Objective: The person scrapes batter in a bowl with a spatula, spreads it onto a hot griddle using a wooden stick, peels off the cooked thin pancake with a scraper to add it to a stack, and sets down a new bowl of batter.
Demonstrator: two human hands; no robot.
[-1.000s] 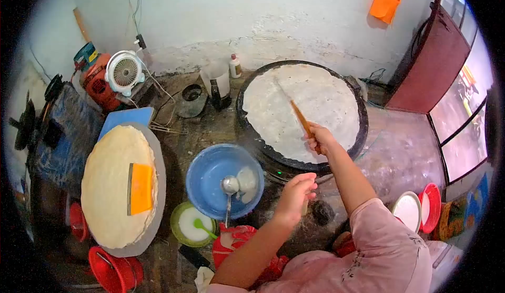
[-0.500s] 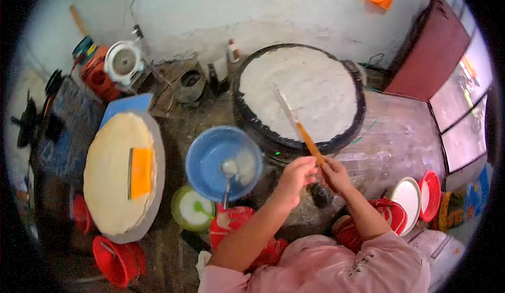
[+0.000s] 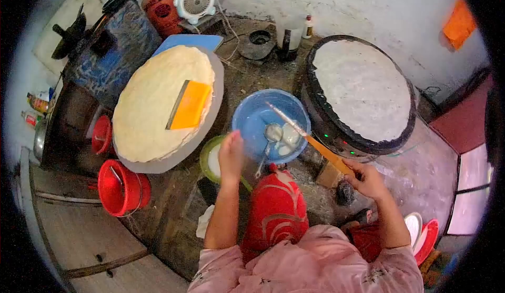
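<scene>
My right hand [image 3: 366, 178] is closed round the wooden handle of a long spatula [image 3: 321, 147], whose pale blade reaches over the blue basin [image 3: 244, 115]. A metal ladle [image 3: 273, 133] rests in that basin beside some white batter. My left hand [image 3: 230, 156], smeared by motion, is over the edge of the green bowl [image 3: 205, 162] of white liquid. A thin white sheet of batter [image 3: 363, 90] covers the round black griddle [image 3: 314, 90]. On the left, an orange scraper [image 3: 190, 105] lies on a stack of pale round flatbreads [image 3: 152, 104].
A red bucket [image 3: 117, 196] stands at the lower left. Behind the stack are a blue board [image 3: 202, 42] and a small white fan [image 3: 195, 2]. A clear jug [image 3: 289, 30] and a bottle [image 3: 307, 26] stand near the wall. White and red bowls are at the lower right.
The view has swung left. The spatula has left the griddle, and its blade is now over the basin. My hands, close together half a second ago, have moved apart.
</scene>
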